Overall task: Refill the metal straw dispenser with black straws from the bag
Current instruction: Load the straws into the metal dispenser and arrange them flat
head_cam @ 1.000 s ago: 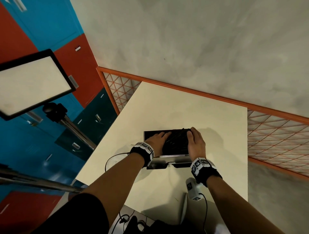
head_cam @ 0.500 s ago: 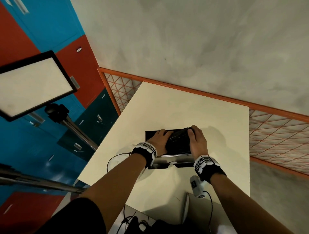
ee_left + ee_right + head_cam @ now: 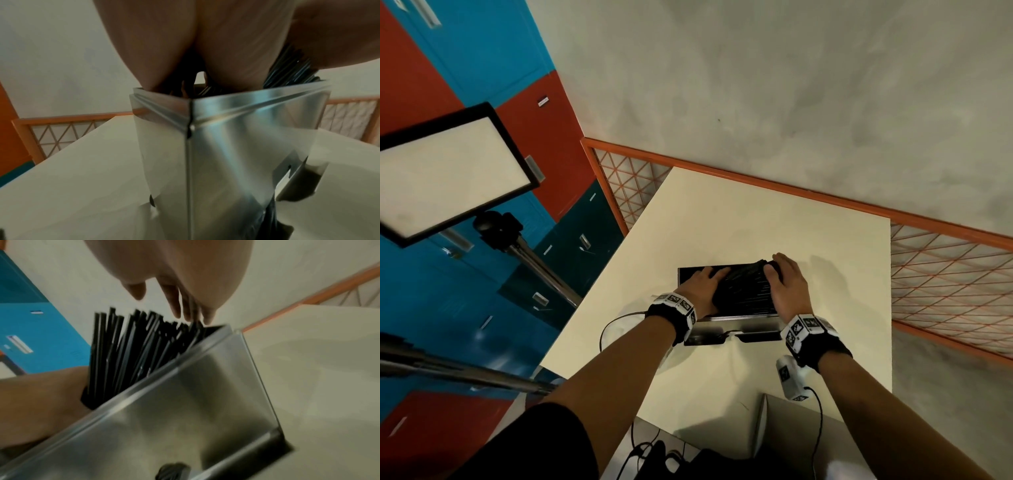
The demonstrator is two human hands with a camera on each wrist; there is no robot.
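A metal straw dispenser stands open-topped on the cream table, filled with black straws. My left hand lies flat on the left part of the straws, fingers spread. At the straws' right end is my right hand, thumb on top and fingers reaching over the ends. The right wrist view shows the straws tilted up out of the dispenser, with straight fingers touching their ends. In the left wrist view the palm covers the dispenser opening. No bag is in sight.
An orange mesh railing borders the table's far and right sides. A light panel on a stand is at the left before blue and red lockers. A cable loops beside the dispenser. A grey box-like thing stands at the near edge.
My right hand has shifted from lying flat on the straws to their right end, and that end of the bundle now stands higher. The left hand stays on the straws.
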